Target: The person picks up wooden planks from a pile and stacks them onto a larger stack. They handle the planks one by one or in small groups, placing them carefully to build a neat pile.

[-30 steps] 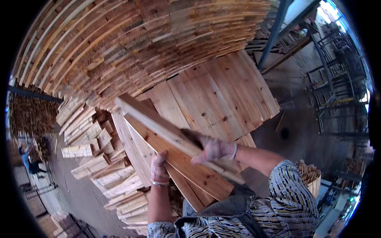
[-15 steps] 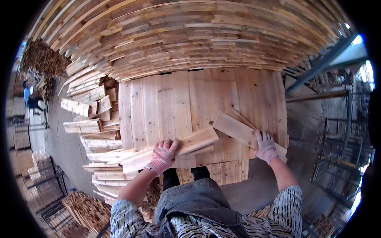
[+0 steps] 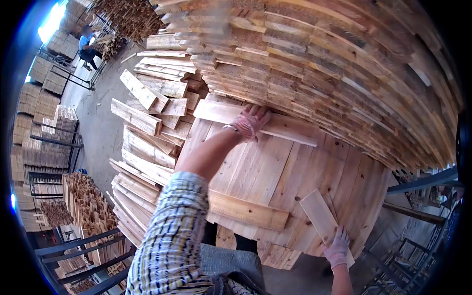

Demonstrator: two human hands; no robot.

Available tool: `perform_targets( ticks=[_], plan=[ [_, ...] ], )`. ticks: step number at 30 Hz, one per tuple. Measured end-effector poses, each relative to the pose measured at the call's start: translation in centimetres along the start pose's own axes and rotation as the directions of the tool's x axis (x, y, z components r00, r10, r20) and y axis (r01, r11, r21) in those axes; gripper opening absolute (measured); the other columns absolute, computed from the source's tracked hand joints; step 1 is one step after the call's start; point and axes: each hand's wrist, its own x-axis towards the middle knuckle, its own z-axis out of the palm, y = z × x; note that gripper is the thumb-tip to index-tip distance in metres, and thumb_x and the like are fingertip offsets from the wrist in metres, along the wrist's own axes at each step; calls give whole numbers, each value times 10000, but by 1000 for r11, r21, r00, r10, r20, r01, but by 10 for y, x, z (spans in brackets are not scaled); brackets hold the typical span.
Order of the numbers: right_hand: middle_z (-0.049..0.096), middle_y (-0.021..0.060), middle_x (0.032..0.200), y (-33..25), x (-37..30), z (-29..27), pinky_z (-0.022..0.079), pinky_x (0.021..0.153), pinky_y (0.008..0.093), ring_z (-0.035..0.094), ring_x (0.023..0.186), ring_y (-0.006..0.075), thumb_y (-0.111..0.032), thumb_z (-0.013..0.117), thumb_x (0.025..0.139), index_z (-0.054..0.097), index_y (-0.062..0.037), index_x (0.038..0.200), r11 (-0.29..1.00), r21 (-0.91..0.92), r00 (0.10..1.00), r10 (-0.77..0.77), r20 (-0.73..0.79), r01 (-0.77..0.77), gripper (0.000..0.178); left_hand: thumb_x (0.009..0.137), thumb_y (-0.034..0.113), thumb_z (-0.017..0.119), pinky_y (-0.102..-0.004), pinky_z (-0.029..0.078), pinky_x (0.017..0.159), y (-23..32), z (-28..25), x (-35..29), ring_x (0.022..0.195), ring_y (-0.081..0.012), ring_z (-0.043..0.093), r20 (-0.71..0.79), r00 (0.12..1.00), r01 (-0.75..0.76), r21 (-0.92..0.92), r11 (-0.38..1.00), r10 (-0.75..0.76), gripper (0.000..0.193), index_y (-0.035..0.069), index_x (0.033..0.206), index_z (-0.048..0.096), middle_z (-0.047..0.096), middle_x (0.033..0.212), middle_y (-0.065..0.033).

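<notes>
One towering stack of boards (image 3: 314,64) rose beyond the left hand (image 3: 250,123). Beneath both hands spread a planked surface (image 3: 255,169); a loose board pile (image 3: 135,116) lay left of the left hand. The step in hand looked like positioning separate boards on that surface, and the next move seemed to call for a steady, level touch. The left fingers spread over a long board (image 3: 216,111) by the stack. Between the hands, a middle board (image 3: 248,211) lay untouched by either. The right hand (image 3: 337,248) lay over a shorter board (image 3: 318,214). Whether either grip was clamped, I could not tell.
</notes>
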Motion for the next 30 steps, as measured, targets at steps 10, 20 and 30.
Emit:
perform_targets(
  ticks=[10, 20, 30],
  plan=[
    [481, 256, 1404, 0, 28, -69, 369, 1107, 515, 461, 1279, 439, -313, 677, 834, 436, -24, 1380, 998, -21, 986, -63, -151, 60, 664, 731, 417, 825, -548, 188, 1207, -9, 28, 53, 1480, -386, 247, 221, 975, 39, -168, 985, -1, 1048, 90, 1556, 268, 297, 1589, -205],
    [414, 191, 1466, -14, 281, -151, 345, 1155, 457, 424, 1351, 371, -167, 783, 761, 353, -114, 1486, 920, -332, 976, -216, 18, 210, 845, 688, 345, 863, -547, 78, 1232, -22, 27, 40, 1495, -433, 144, 178, 976, 150, -126, 981, -127, 1151, 107, 1571, 165, 204, 1606, -205],
    [346, 208, 1549, -92, 212, -120, 380, 1123, 465, 426, 1357, 410, -300, 697, 865, 265, -107, 1544, 994, 24, 986, -100, -133, 104, 828, 748, 210, 828, -499, 143, 1239, -10, 30, -24, 1506, -386, 176, -69, 943, 302, -243, 922, -327, 1036, 63, 1564, 208, 263, 1597, -201]
  ],
)
